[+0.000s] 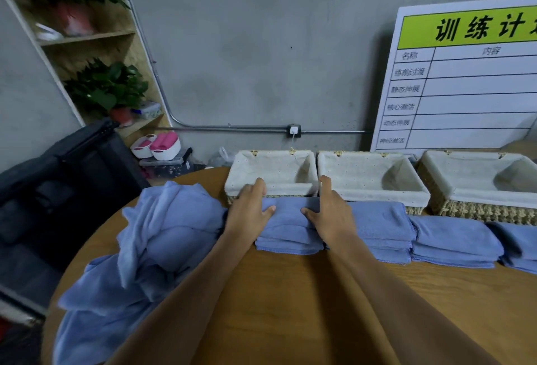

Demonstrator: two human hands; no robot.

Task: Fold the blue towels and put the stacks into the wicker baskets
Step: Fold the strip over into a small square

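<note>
A stack of folded blue towels [287, 228] lies on the wooden table right in front of the leftmost wicker basket [271, 188]. My left hand [250, 204] grips the stack's left end and my right hand [331, 210] grips its right end, thumbs lying on top and fingers reaching down the far side. Further folded stacks sit to the right: a second stack [380, 228], a third stack [456, 239] and a fourth stack [520, 248] at the frame edge. A pile of unfolded blue towels [151, 248] lies at the left.
Three cloth-lined wicker baskets stand in a row at the table's far edge; the middle basket [374, 190] and right basket [479, 199] hold nothing. A white board [465, 88] leans on the wall behind. A dark chair [58, 178] stands to the left.
</note>
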